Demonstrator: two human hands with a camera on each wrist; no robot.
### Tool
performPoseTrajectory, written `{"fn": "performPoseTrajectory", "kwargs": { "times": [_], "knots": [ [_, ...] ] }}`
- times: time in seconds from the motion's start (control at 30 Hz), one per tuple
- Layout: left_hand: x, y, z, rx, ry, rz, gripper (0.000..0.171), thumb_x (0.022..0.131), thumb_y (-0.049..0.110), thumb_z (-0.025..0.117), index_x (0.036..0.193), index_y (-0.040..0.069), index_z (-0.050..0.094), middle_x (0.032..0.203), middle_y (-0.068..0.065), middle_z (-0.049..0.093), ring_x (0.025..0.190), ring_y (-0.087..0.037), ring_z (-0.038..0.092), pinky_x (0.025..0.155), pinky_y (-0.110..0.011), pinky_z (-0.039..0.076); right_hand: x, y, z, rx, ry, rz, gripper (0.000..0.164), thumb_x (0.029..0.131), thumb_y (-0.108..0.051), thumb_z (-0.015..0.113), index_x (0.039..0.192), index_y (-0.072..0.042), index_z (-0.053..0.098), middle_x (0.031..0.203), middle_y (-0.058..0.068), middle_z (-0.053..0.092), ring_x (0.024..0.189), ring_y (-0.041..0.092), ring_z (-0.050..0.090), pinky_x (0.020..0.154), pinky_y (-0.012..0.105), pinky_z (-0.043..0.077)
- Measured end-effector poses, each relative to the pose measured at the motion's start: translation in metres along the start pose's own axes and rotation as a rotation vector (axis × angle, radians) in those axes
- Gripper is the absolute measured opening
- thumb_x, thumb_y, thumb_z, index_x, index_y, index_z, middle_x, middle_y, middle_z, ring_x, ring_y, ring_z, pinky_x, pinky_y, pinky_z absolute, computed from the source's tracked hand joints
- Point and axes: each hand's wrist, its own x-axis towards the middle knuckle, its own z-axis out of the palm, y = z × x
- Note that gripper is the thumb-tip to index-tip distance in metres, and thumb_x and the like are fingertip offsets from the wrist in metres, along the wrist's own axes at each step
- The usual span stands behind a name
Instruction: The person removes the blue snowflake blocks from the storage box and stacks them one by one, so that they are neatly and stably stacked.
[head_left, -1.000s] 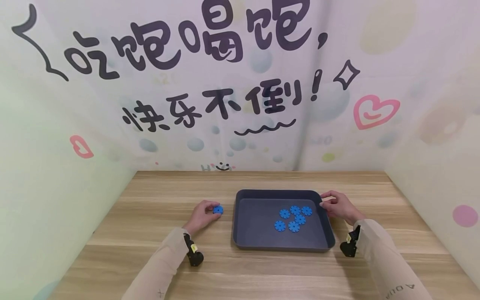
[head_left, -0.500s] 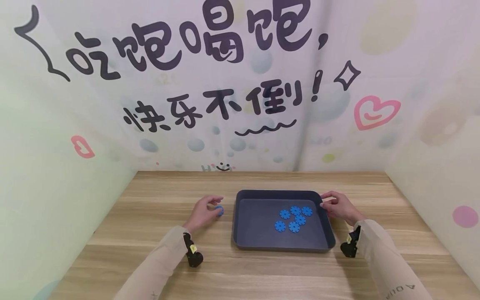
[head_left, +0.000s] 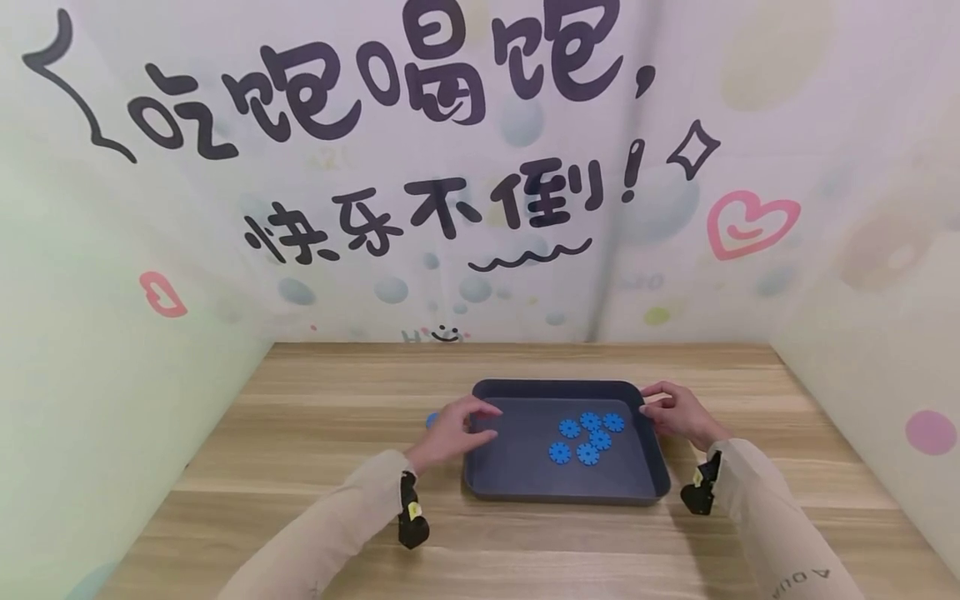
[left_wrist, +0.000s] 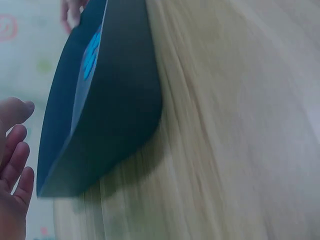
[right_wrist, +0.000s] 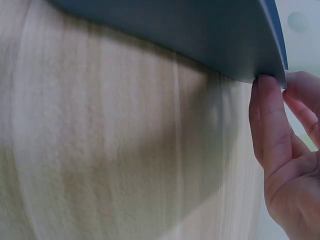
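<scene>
A dark grey tray stands on the wooden table, with several blue notched discs lying in its right half. My left hand hovers over the tray's left rim, thumb and fingers apart and nothing between them. Partly hidden behind that hand, another blue notched disc lies on the table left of the tray. My right hand pinches the tray's rim near the far right corner. In the right wrist view its fingers press the outer wall, with the thumb side over the rim.
The wooden table runs back to a white printed backdrop with dark lettering. Pale side walls stand at left and right. Each wrist wears a small black camera, such as the left camera.
My left hand has let go of the blue disc, leaving it on the table, and has moved right over the tray's left rim. My right hand and the tray stay put.
</scene>
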Motion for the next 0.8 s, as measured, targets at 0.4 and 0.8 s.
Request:
{"fn": "performPoseTrajectory", "kwargs": {
  "times": [0.4,0.8],
  "knots": [
    [0.027,0.023,0.034,0.122,-0.284,-0.081,0.034,0.078,0.014,0.068,0.109,0.004,0.060,0.102,-0.008,0.057,0.094,-0.020,0.052,0.082,-0.027,0.042,-0.001,-0.001,0.000,-0.003,-0.001,0.004,0.035,0.086,-0.006,0.056,0.116,0.007,0.043,0.092,0.016,0.059,0.076,0.017,0.057,0.068,0.035,0.051],
    [0.057,0.018,0.052,0.155,-0.404,-0.174,0.038,0.074,0.012,0.071,0.110,0.004,0.059,0.100,-0.004,0.059,0.089,-0.013,0.054,0.078,-0.019,0.043,0.000,-0.001,-0.001,-0.002,-0.001,0.021,0.035,0.086,-0.007,0.056,0.115,0.007,0.044,0.090,0.014,0.060,0.074,0.017,0.057,0.066,0.033,0.051]
  ]
}}
